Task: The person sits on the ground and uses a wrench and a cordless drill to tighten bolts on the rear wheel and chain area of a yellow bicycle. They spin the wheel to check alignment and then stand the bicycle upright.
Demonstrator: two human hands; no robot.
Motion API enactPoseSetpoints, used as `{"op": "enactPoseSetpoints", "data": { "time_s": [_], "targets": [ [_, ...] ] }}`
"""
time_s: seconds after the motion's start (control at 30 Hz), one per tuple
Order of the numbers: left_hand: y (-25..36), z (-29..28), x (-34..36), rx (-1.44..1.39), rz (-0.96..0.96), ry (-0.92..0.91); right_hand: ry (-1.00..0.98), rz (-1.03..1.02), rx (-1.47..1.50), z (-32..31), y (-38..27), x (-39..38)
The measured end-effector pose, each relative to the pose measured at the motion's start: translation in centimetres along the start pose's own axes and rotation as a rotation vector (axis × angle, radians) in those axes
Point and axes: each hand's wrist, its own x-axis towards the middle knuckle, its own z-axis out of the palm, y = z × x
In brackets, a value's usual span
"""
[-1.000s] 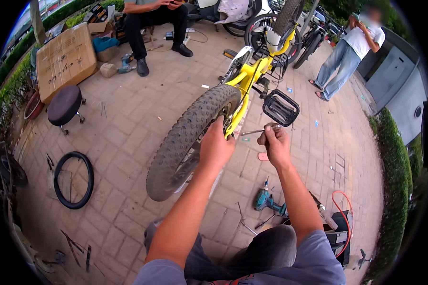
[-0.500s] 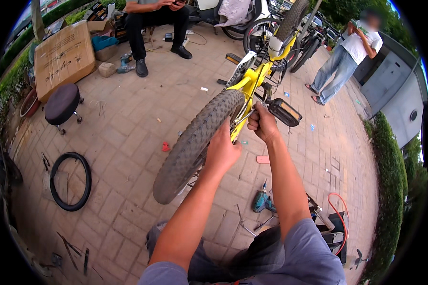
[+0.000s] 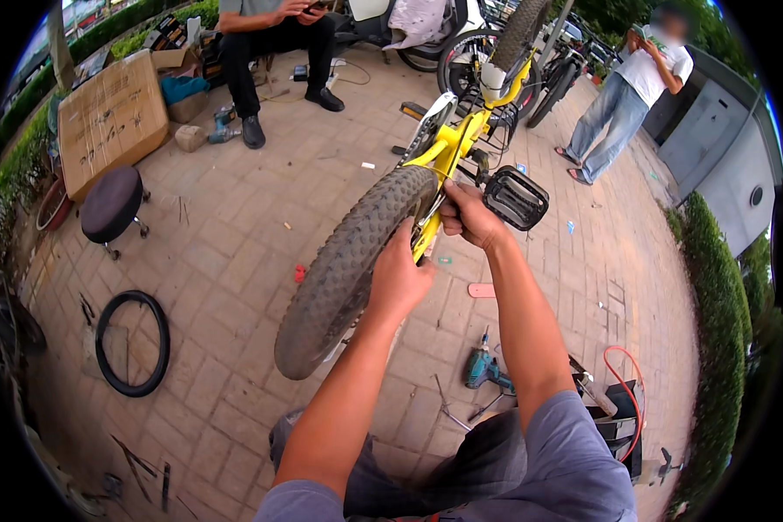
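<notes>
My left hand [image 3: 400,274] grips the yellow bicycle frame [image 3: 450,139] beside the wheel's hub, its fingers partly hidden by the knobbly fat tire [image 3: 326,287]. Just above and right of it, my right hand [image 3: 470,213] is closed at the rear frame tubes on what looks like a thin metal tool, mostly hidden by the fingers. A black pedal [image 3: 515,197] sticks out right of that hand. On the paving below lie a teal drill [image 3: 483,370] and a pink flat piece [image 3: 481,290].
A seated person [image 3: 278,61] and standing person [image 3: 618,104] are beyond the bicycle. Around are a round stool [image 3: 111,204], cardboard box [image 3: 113,122], black tire [image 3: 132,344], parked bicycles [image 3: 561,74], tool case with red hose [image 3: 613,435] and hedge [image 3: 713,331].
My right hand moved up and left from below the pedal onto the frame, its metal tool becoming less visible. The pedal turned edge-on, then flat again. My left hand shifted slightly.
</notes>
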Motion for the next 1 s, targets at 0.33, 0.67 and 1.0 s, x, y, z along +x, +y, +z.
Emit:
{"op": "enactPoseSetpoints", "data": {
  "time_s": [0.33, 0.67, 1.0],
  "targets": [
    [0.4, -0.2, 0.1, 0.005, -0.103, -0.03, 0.091, 0.006, -0.182, 1.6, -0.6, -0.6],
    [0.7, -0.6, 0.5, 0.047, -0.068, -0.06, 0.521, -0.058, -0.467, 0.6, 2.2, -0.5],
    [-0.7, -0.1, 1.2, 0.028, -0.062, -0.09, 0.384, 0.045, -0.138, -3.5, 4.5, -4.0]
  ]
}}
